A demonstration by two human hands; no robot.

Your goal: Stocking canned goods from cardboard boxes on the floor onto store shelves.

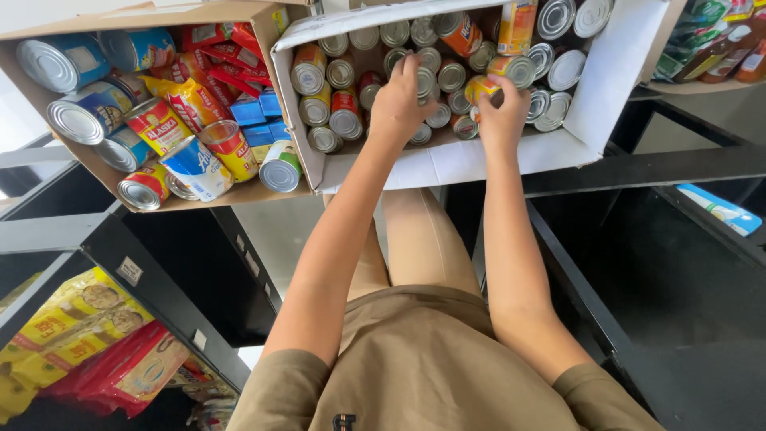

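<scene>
Both hands (pixel 447 104) on boxed cans (pixel 335 112)

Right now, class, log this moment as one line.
left hand: on tins | right hand: holding orange tin | place: white box | beside: brown box

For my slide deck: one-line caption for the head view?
Both hands, left hand and right hand, reach among cans in a white box.

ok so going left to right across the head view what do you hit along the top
brown cardboard box of large tins → white box of small tins, with the left hand then the right hand reaching into it → bottles at the far right
</scene>
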